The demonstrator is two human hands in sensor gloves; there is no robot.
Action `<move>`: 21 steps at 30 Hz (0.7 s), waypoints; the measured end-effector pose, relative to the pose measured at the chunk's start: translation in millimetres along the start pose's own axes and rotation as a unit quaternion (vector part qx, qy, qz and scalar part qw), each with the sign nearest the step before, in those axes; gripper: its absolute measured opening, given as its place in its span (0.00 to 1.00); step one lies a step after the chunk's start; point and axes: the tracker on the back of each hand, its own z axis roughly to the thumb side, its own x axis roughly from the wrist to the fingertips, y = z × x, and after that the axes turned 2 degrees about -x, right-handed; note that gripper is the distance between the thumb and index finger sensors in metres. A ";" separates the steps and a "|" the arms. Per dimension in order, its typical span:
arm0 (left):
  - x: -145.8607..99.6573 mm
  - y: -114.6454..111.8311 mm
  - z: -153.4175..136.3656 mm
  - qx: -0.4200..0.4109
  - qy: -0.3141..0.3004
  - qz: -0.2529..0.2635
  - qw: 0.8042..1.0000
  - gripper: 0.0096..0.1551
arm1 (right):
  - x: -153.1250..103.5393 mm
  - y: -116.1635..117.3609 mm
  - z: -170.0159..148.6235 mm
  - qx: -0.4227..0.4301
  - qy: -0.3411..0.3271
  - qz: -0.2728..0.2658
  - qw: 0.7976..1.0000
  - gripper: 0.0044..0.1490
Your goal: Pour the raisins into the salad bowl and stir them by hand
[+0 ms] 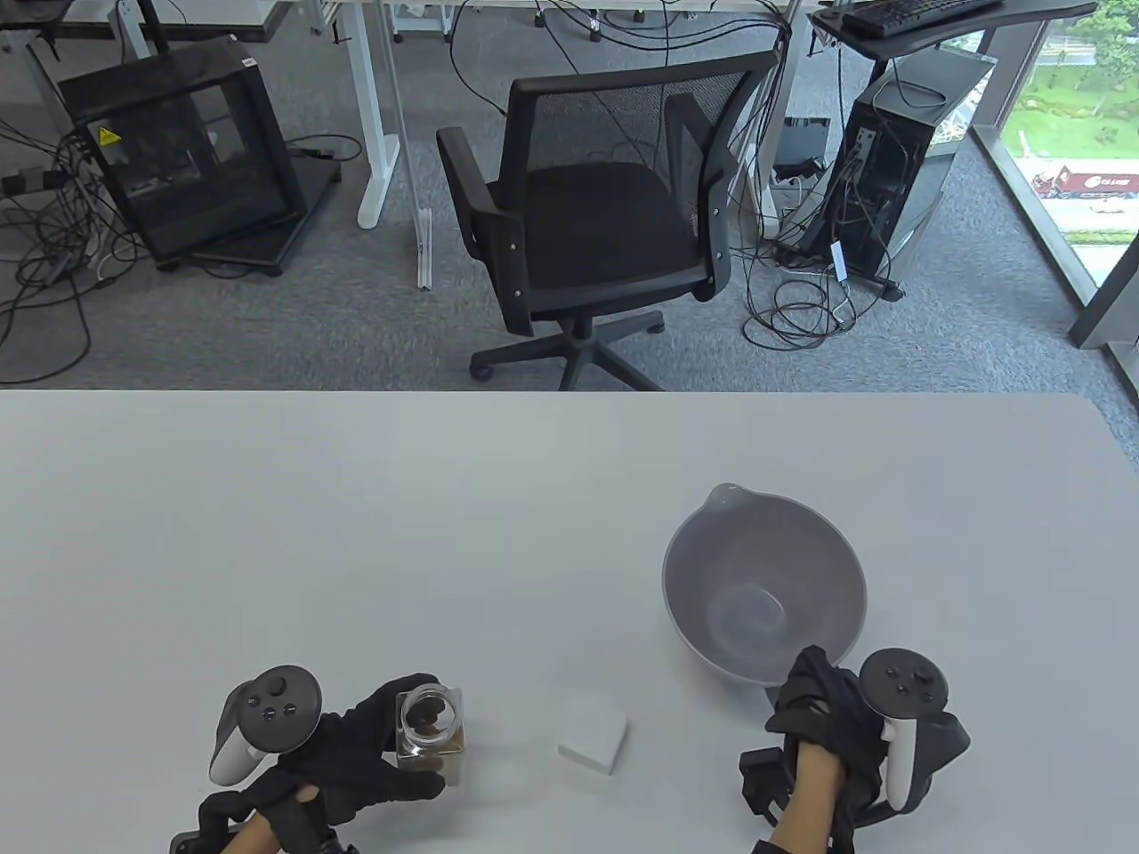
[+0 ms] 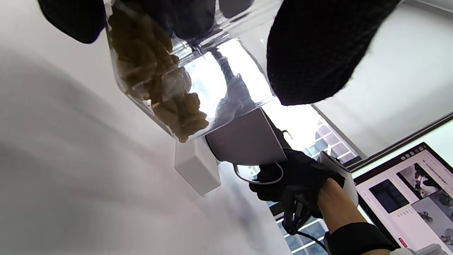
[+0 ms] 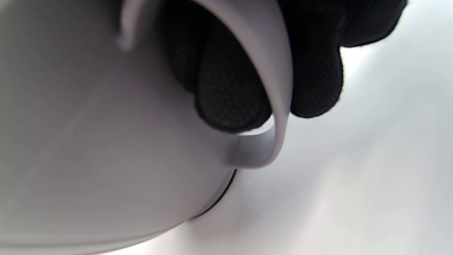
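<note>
A clear square jar (image 1: 430, 732) of raisins, its top open, stands at the table's near left. My left hand (image 1: 378, 747) grips it around the sides; in the left wrist view the raisins (image 2: 155, 85) show through the jar wall between my gloved fingers (image 2: 315, 53). The grey salad bowl (image 1: 763, 587) sits at the near right with nothing in it. My right hand (image 1: 814, 703) holds its near handle, and in the right wrist view my fingers (image 3: 226, 92) curl through the handle loop (image 3: 272, 106).
A small white block, seemingly the jar's lid (image 1: 593, 736), lies on the table between jar and bowl. The white table (image 1: 356, 534) stretches away behind them. Beyond its far edge stands a black office chair (image 1: 596, 222).
</note>
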 end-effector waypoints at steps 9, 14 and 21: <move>2.5 -4.8 0.9 -0.002 -0.003 -0.063 0.998 0.56 | -40.9 99.8 84.3 0.057 -0.174 0.122 0.976 0.34; 2.6 -2.9 0.4 -0.010 -0.002 -0.072 0.997 0.56 | -64.7 127.4 109.9 -0.010 -0.235 0.095 0.967 0.34; 2.0 6.0 -1.1 -0.068 -0.032 -0.084 0.994 0.58 | -62.6 137.7 102.4 0.007 -0.212 0.123 0.969 0.37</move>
